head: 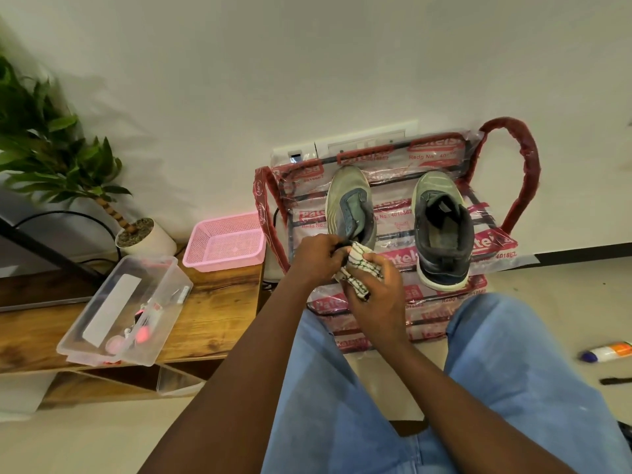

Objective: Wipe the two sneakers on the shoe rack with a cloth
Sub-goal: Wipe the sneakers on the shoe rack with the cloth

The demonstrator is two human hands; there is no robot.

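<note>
— Where are the task items?
— Both are on the top tier of the shoe rack (496, 239), right of frame centre, against the wall. The rack is wrapped in clear plastic with red print. The first sneaker (349, 203) stands at frame centre, toe to the wall and heel towards me. The second sneaker (441, 230) stands to its right, facing the same way, apart from the first. Neither hand touches it.

— Left hand?
— My left hand (316, 256) is at the heel of the first sneaker. The fingers are curled and pinch the dark heel rim.

— Right hand?
— My right hand (376, 289) sits just beside the left, lower and to the right. Its fingers and thumb are curled round the cloth (357, 261), which is white with green stripes. The cloth is bunched up against the heel of the first sneaker.

— How much of the heel does it cover?
— I cannot tell, because my hands hide that area.

— Surroundings?
— Left of the rack, a wooden shelf unit (219, 302) carries a pink basket (225, 241) and a clear plastic box (126, 309) with small items inside. A potted plant (51, 148) stands at the upper left. An orange-and-white tube (608, 352) lies on the floor at the right edge. My legs, in blue jeans (513, 371), fill the bottom of the frame.
</note>
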